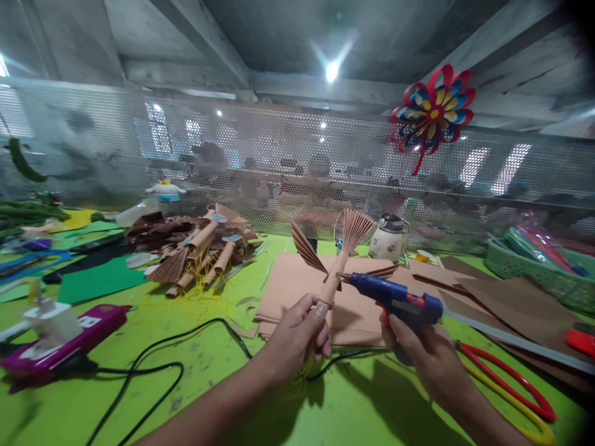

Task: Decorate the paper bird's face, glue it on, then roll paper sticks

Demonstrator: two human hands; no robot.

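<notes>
My left hand (297, 337) is closed round the lower end of a rolled brown paper bird (335, 272) with pleated fan wings and tail, held upright above the green table (209, 371). My right hand (421, 347) grips a blue hot glue gun (395, 299). Its nozzle points left and touches the bird's body just below the fans. A black cord (176, 353) trails across the table toward my hands.
Brown paper sheets (288, 285) lie under the bird. A pile of finished paper birds (195, 248) sits back left. A magenta power strip (60, 344) lies at left, a green basket (539, 266) at right, red and yellow scissors handles (511, 384) near my right wrist, a white jar (389, 238) behind. A perforated metal screen closes the back.
</notes>
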